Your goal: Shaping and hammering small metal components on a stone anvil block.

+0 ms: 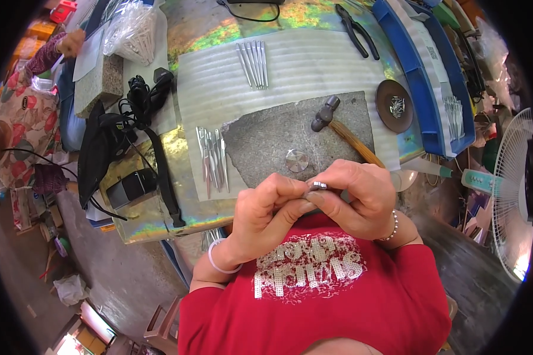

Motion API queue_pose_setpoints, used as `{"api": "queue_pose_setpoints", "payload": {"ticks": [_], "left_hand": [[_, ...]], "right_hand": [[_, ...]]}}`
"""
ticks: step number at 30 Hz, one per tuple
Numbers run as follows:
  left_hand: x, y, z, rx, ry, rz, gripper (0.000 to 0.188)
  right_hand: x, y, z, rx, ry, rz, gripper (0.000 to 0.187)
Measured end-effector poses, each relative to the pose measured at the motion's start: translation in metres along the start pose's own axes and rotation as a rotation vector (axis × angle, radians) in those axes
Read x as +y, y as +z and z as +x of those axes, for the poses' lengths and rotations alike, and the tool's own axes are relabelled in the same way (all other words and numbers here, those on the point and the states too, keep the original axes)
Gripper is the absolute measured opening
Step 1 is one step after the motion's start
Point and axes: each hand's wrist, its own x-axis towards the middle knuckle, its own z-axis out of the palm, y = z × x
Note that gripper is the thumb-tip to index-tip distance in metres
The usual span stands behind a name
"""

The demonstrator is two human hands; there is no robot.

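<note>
In front of my chest both hands meet over a small shiny metal piece (318, 186), mostly hidden by the fingers. My left hand (272, 214) is closed, thumb and forefinger pinching at its left side. My right hand (361, 198) is closed too, pinching the piece from the right. Just beyond them lies a grey stone slab (260, 139) bearing a round faceted metal disc (296, 160) and a hammer (352, 141) with a wooden handle. Slim metal tools (213, 157) lie left of the slab, and a neat row of similar silver ones (253, 64) lies farther back.
At the right stand a brown round dish (387, 99) of small metal pieces, blue trays (417, 89) and a white fan (512, 195). Pliers (357, 32) lie at the back. Black straps and cables (139, 112) crowd the left. Another person's hand (71, 43) shows at far left.
</note>
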Motion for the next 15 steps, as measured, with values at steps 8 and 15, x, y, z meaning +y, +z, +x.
{"api": "queue_pose_setpoints", "payload": {"ticks": [8, 15], "left_hand": [[-0.001, -0.0002, 0.0009, -0.012, 0.023, 0.063, 0.015], [0.0057, 0.0055, 0.0018, -0.009, -0.205, 0.036, 0.011]], "right_hand": [[-0.0003, -0.0009, 0.0011, 0.011, -0.056, -0.032, 0.016], [-0.0021, -0.0049, 0.0013, -0.094, 0.408, 0.27, 0.006]]}}
